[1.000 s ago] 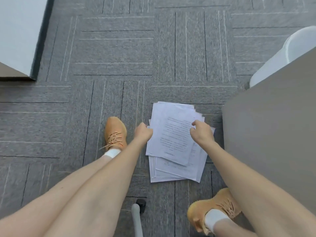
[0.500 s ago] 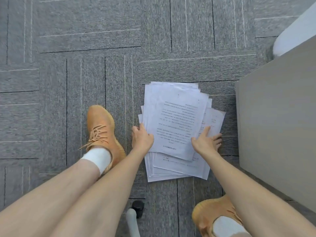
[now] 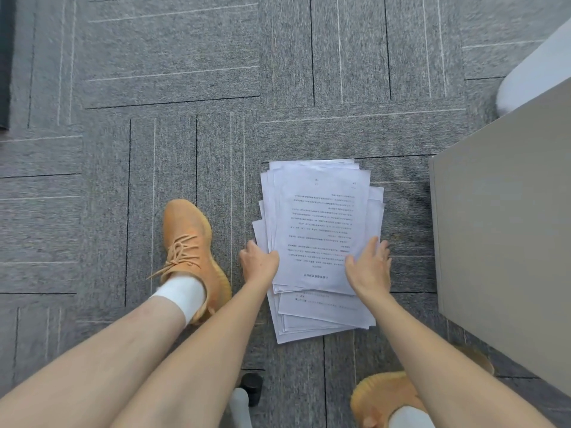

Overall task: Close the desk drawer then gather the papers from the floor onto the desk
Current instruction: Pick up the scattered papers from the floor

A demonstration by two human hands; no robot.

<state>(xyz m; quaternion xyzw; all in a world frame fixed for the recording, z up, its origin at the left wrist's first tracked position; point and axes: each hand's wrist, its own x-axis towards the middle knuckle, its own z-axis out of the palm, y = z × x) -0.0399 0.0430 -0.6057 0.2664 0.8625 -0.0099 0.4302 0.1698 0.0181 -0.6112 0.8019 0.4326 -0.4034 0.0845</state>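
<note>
A loose pile of printed white papers (image 3: 321, 217) lies on the grey carpet, its sheets fanned out at the edges. My left hand (image 3: 259, 264) is at the pile's left edge, fingers curled down beside the sheets and thumb on the top sheet. My right hand (image 3: 369, 267) lies flat on the pile's right edge with its fingers spread. The grey desk side panel (image 3: 500, 257) stands just to the right of the pile. No drawer front is in view.
My orange shoes stand left of the pile (image 3: 188, 242) and at the bottom right (image 3: 380, 393). A chair leg with a black caster (image 3: 251, 387) sits near the bottom edge. A white rounded object (image 3: 531, 72) stands behind the desk panel.
The top sheet, tilted a second ago, now lies squarer on the pile. Both hands have slid to the pile's side edges, and my right hand has flattened out.
</note>
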